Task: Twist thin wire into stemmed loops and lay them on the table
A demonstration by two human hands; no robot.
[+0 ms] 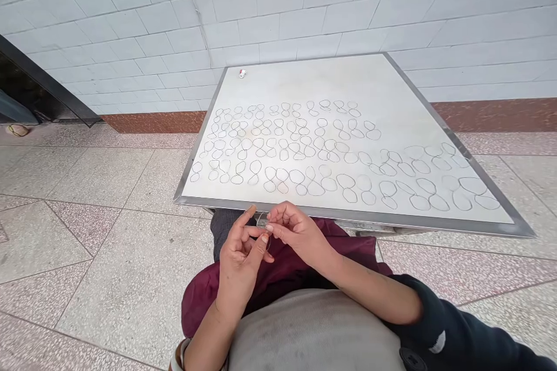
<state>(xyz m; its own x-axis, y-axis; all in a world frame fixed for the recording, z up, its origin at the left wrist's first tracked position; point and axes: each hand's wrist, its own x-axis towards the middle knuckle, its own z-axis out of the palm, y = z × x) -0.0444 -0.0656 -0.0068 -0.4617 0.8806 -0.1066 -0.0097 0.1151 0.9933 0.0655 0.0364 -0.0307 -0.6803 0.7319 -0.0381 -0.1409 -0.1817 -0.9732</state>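
Note:
Both hands are close together over my lap, just below the near edge of a white table. My left hand pinches a thin wire loop between thumb and fingers. Opposite it, my right hand holds the same loop with thumb and forefinger, and the fingertips of both hands nearly touch. Part of the wire is hidden by the fingers. Several thin wire pieces twisted into double loops lie in rows across the table top.
A small white and red object sits at the table's far left corner. The table has a grey metal edge. Behind it stands a white tiled wall. A dark doorway is at the far left, above the speckled floor.

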